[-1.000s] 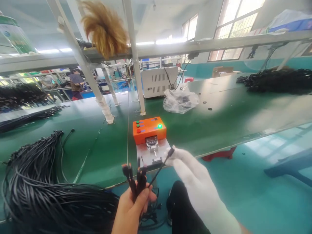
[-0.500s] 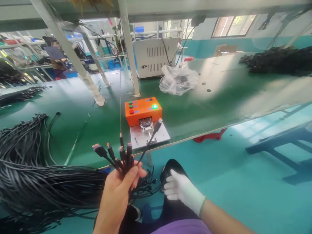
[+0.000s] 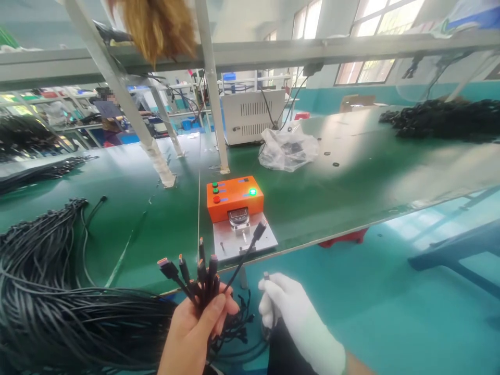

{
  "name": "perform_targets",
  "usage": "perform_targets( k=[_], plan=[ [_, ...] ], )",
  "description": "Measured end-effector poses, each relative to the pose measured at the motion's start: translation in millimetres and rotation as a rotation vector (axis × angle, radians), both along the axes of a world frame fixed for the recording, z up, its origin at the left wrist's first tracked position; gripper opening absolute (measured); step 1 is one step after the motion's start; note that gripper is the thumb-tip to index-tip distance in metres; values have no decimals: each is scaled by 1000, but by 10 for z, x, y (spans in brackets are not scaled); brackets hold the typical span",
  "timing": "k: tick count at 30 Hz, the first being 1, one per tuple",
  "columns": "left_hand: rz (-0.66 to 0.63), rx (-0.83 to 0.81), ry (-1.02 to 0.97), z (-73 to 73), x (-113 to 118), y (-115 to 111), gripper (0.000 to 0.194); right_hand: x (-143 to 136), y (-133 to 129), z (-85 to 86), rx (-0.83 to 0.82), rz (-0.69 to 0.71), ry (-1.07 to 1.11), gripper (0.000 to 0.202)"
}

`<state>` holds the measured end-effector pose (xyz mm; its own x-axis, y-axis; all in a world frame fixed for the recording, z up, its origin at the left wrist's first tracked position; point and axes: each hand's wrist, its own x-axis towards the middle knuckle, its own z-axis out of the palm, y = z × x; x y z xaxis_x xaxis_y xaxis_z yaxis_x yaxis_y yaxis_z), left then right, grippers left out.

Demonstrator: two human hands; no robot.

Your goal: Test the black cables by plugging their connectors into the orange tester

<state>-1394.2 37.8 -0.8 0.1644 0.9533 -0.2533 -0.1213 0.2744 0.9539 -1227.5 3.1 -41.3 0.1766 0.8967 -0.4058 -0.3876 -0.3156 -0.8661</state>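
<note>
My bare left hand (image 3: 201, 328) is closed round a bunch of black USB cables (image 3: 203, 278), their plugs fanned upward, several with orange or purple tips. One cable leans out to the right, its plug (image 3: 258, 230) in front of the metal plate. To the right, my white-gloved right hand (image 3: 291, 312) is closed on a cable plug (image 3: 266, 275), whose metal tip shows above the fingers. Beyond both hands stands an orange box (image 3: 234, 198) with buttons and a lit green lamp. A small digital gauge (image 3: 238, 216) sits on the metal plate (image 3: 222, 242) at its front.
A large heap of black cables (image 3: 58, 291) hangs over the bench edge at left. On the green bench (image 3: 324, 192) are a clear plastic bag (image 3: 289, 151), a white vented case (image 3: 253, 117) and shelf posts (image 3: 213, 94). Another person (image 3: 109, 117) is at far left.
My right hand has gone from loosely open to closed on a plug, and has risen slightly. My left hand still holds the bunch. The view has tilted upward.
</note>
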Motion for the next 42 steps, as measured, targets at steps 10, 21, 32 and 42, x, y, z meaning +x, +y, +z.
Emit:
perform_targets(
  k=[10,21,32,42],
  plan=[
    [53,-22,-39,49,16,-16,26,-27,342,484,23,117,-28,19],
    [65,-67,-91,76,27,-13,26,-33,407,447,40,113,35,19],
    [108,-127,-95,83,32,16,29,-62,449,464,57,70,36,23],
    [139,-43,-54,44,50,0,29,-83,456,493,63,71,-6,23]
  ],
)
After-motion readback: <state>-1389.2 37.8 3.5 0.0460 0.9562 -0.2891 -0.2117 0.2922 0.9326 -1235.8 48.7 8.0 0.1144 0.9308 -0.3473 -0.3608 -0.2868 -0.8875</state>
